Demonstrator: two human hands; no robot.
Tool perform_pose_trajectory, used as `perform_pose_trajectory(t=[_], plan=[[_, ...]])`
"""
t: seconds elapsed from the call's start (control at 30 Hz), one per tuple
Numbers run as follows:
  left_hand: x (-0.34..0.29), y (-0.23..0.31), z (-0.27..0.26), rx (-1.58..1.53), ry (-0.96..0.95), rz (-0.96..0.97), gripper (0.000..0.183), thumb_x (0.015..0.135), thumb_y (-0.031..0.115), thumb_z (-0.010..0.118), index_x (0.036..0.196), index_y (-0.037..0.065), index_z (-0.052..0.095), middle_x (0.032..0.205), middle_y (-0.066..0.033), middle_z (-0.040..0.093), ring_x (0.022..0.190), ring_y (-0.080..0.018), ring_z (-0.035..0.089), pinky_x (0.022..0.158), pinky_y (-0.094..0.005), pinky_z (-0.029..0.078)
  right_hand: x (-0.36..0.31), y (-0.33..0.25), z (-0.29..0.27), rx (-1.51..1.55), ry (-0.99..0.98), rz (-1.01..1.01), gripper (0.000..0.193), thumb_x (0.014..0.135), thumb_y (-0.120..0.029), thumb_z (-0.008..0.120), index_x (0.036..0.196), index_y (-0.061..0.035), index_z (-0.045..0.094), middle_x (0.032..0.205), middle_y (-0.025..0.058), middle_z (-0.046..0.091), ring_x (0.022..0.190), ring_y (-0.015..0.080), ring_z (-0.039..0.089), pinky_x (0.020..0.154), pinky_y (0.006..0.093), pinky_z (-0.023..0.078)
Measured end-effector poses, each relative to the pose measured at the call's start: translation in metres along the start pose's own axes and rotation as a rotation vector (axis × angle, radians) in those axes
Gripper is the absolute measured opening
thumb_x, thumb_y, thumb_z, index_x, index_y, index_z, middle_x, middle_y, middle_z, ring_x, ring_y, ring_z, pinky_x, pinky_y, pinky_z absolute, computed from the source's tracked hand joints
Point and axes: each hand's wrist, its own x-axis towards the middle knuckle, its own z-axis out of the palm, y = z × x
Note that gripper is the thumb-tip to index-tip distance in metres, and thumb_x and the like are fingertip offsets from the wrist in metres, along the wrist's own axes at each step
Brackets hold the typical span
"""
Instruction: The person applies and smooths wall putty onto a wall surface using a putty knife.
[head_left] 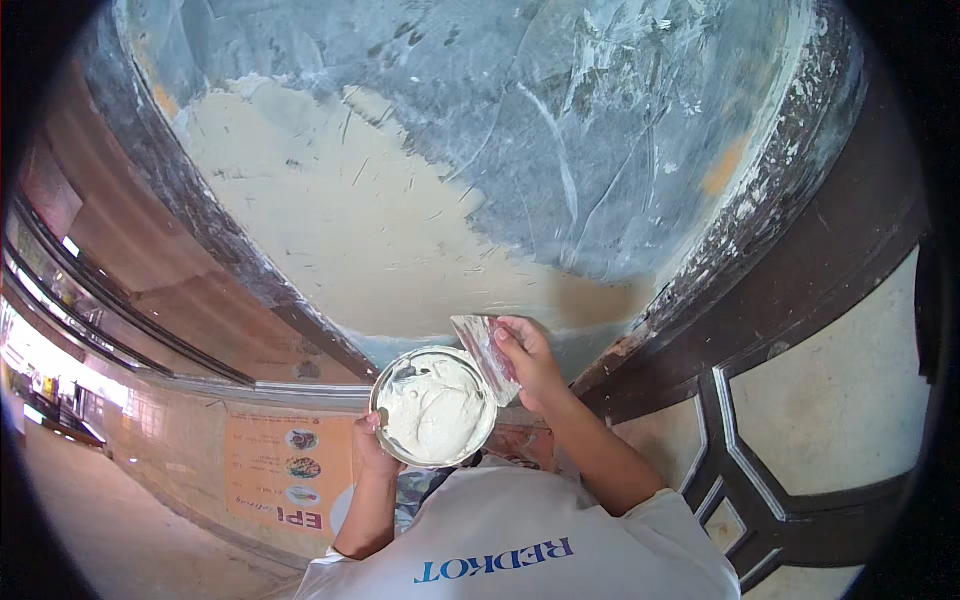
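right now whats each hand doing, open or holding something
Left hand: closed, holding a round tub of whitish paste by its rim.
Right hand: closed, holding a flat scraper.

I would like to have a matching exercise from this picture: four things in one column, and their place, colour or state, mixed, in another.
1. left hand
2. right hand
3. paste
4. poster

A. orange, lower left of the picture
B. gripping a scraper
C. whitish, inside the bowl
D. holding the bowl's side

Pairs: 1-D, 2-B, 3-C, 4-A
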Motion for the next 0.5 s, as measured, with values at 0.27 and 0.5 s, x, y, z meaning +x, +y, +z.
perform_pose_trajectory(t=[0.27, 0.5], plan=[[-0.017, 0.035, -0.005, -0.080, 0.053, -0.079, 0.072, 0.077, 0.048, 0.050, 0.130, -0.001, 0.047, 0.127, -0.0189, 0.054, 0.112, -0.0327, 0.056, 0.094, -0.0423, 0.048, -0.008, 0.025, 0.020, 0.029, 0.040, -0.047, 0.029, 0.092, -0.019, 0.062, 0.115, -0.0035, 0.054, 0.100, 0.0031, 0.060, 0.088, 0.0098, 0.056, 0.074, 0.0241, 0.047], [-0.022, 0.080, -0.032, -0.036, 0.072, 0.054, 0.071, 0.083, 0.050, 0.040, 0.133, 0.000, 0.044, 0.131, -0.0178, 0.052, 0.115, -0.0311, 0.054, 0.097, -0.0411, 0.045, -0.024, -0.023, 0.058, -0.081, 0.061, -0.229, 0.033, 0.089, -0.009, 0.062, 0.119, -0.0025, 0.051, 0.100, 0.0019, 0.062, 0.080, 0.0069, 0.057, 0.064, 0.0231, 0.048]])
